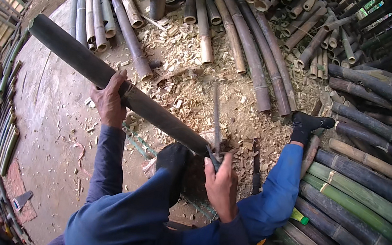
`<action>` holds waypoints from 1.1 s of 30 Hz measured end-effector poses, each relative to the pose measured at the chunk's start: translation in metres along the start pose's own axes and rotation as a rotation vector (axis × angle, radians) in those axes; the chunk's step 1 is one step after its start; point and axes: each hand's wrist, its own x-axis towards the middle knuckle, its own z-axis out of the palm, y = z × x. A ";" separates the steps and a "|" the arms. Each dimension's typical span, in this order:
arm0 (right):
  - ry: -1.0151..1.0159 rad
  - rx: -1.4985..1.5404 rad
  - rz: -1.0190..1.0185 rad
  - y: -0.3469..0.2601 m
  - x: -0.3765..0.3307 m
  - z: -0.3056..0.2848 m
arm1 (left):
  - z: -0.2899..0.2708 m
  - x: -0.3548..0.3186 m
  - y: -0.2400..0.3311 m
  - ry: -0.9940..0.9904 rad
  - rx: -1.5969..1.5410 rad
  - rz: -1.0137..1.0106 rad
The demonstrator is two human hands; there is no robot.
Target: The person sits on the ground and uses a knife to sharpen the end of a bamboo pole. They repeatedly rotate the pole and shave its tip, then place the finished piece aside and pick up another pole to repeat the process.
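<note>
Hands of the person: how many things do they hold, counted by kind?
Dark bamboo pole, in the left hand: 1
Long-bladed knife, in the right hand: 1
Total: 2

Open to the left: bare grey concrete floor (46, 116), only scattered chips. Blocked ahead by heaped pale wood shavings (186, 81) and stacked brown cut bamboo poles (247, 44). Hemmed right by piled thick green-grey bamboo stems (356, 195).
</note>
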 end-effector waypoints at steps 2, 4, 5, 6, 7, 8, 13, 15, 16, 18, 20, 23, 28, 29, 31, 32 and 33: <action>0.172 0.158 -0.150 -0.005 0.000 0.000 | -0.001 -0.001 0.000 -0.005 0.011 0.023; 0.011 -0.144 0.060 -0.007 0.007 0.003 | -0.002 -0.001 -0.002 -0.028 0.018 0.071; -0.098 -0.283 0.186 -0.007 0.016 0.007 | 0.000 0.001 -0.003 -0.008 0.026 0.047; -0.119 -0.372 0.236 -0.005 0.017 0.005 | -0.002 0.000 -0.004 0.001 0.030 0.045; -0.042 -0.339 0.112 -0.003 0.021 0.005 | 0.000 0.002 -0.005 -0.020 0.015 0.075; -0.048 -0.298 0.063 0.000 0.019 0.001 | -0.002 0.002 -0.005 -0.031 0.040 0.060; 0.125 0.086 -0.100 0.007 0.001 -0.006 | -0.012 0.002 -0.001 -0.201 -0.089 -0.042; 0.061 0.039 -0.006 0.008 0.000 -0.003 | -0.013 0.002 0.001 -0.225 -0.106 -0.046; 0.018 -0.076 0.041 0.008 0.002 0.001 | -0.014 0.001 0.001 -0.236 -0.106 -0.052; -0.183 -0.329 0.274 0.010 0.010 0.004 | -0.015 0.003 0.001 -0.239 -0.104 -0.072; -0.121 -0.263 0.180 0.013 0.013 0.001 | -0.015 0.004 0.001 -0.334 -0.169 -0.012; -0.049 -0.044 0.072 0.016 0.003 -0.009 | -0.019 0.004 0.003 -0.409 -0.164 -0.057; 0.012 -0.004 0.030 0.015 -0.003 0.001 | -0.025 0.001 0.011 -0.443 -0.149 -0.078; -0.063 -0.042 0.122 0.015 0.002 0.006 | -0.024 0.000 0.011 -0.458 -0.174 -0.073; -0.076 -0.283 0.124 0.016 0.006 0.009 | -0.022 -0.003 0.011 -0.363 -0.157 -0.099; -0.095 -0.251 0.104 0.016 0.008 0.008 | -0.022 -0.004 0.011 -0.303 -0.146 -0.106; -0.150 -0.225 0.162 0.016 0.005 0.006 | -0.024 -0.007 0.011 -0.203 -0.124 -0.138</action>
